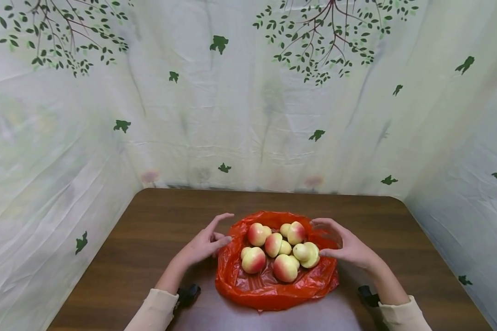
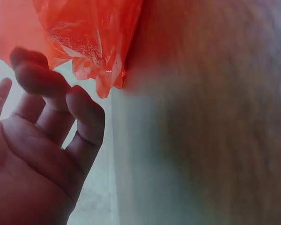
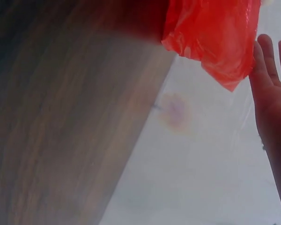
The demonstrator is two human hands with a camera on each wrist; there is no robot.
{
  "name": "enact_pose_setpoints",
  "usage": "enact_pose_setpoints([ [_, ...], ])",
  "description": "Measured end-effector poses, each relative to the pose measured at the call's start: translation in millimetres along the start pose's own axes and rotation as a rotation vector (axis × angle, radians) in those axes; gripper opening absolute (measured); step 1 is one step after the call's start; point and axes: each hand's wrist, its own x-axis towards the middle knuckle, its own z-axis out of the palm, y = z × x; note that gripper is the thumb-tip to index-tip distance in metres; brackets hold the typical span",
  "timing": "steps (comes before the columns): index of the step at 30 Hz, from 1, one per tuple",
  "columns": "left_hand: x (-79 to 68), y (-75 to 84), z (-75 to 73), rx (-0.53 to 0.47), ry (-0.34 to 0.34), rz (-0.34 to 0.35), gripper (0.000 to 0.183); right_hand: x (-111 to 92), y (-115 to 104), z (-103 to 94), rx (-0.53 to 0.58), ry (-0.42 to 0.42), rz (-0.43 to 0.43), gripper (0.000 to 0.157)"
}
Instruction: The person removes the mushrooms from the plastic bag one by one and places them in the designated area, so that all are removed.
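Observation:
In the head view, a crinkled red plastic bag (image 1: pixel 265 299) lies spread wide on the table, its rim rolled outward. Several round yellow-and-red fruits (image 1: pixel 253 260), like peaches or apples, sit inside, with smaller pale yellow round parts beside them. At the bag's left side is my left hand (image 1: pixel 202 246), fingers loosely bent and thumb by the rim. My right hand (image 1: pixel 349 246) is at the right side, fingers spread over the rim and thumb near a pale fruit (image 1: pixel 310 255). In the right wrist view its straight fingers (image 3: pixel 266 58) are against the red plastic.
The brown wooden table (image 1: pixel 170 207) has rounded far corners. Whitish cloth (image 1: pixel 240 115) printed with leaves and branches hangs behind it and at both sides. A dark wrist device (image 1: pixel 188 294) is on the left wrist, another (image 1: pixel 368 296) on the right.

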Motion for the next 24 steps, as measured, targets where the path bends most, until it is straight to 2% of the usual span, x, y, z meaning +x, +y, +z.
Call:
enact_pose_setpoints([
  [5, -0.5, -0.4, 1.6, -0.084, -0.053, -0.03, 0.069, 1.2, 2.2, 3.0, 0.022, -0.055, 0.039, 0.07],
  [15, -0.5, -7.0, 6.6, -0.254, -0.106, 0.011, 0.071, 3.1, 8.1, 7.0, 0.07, -0.131, 0.073, 0.067],
  [21, -1.2, -11.5, 10.5, -0.327, -0.117, -0.035, 0.074, 4.4, 11.2, 9.4, 0.038, -0.154, 0.101, 0.065],
  [24, 0.3, -15.7, 12.3, -0.388, -0.154, -0.022, 0.073, 4.5, 13.7, 9.5, 0.036, -0.166, 0.116, 0.064],
])
